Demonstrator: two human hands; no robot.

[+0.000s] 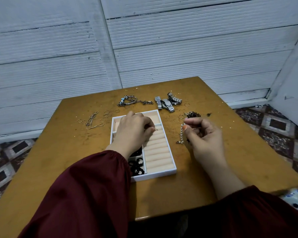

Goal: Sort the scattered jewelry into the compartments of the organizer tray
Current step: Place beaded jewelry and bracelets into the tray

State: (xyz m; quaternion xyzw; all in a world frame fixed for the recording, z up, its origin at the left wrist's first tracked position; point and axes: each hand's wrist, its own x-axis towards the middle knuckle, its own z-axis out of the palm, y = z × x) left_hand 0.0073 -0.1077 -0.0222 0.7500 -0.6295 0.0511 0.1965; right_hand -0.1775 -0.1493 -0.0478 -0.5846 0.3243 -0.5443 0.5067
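Note:
A white organizer tray [172, 166] with peach lining sits mid-table; its right side holds ring rolls, and black pieces [137, 166] fill its near-left compartments. My left hand [133, 130] lies over the tray and pinches a small gold ring [156, 129] at the top of the ring rolls. My right hand [204, 137], to the right of the tray, holds a pearl bracelet [181, 133] that dangles to the table. Loose gold rings [106, 115], a thin chain [93, 120], silver bracelets [131, 100], watches [168, 103] and a dark beaded piece [193, 115] lie beyond the tray.
The brown wooden table [72, 152] stands against a white ribbed wall. Patterned floor tiles [273, 127] show on both sides. My dark red sleeves cover the table's near edge. A white object [294, 198] pokes out at the near right.

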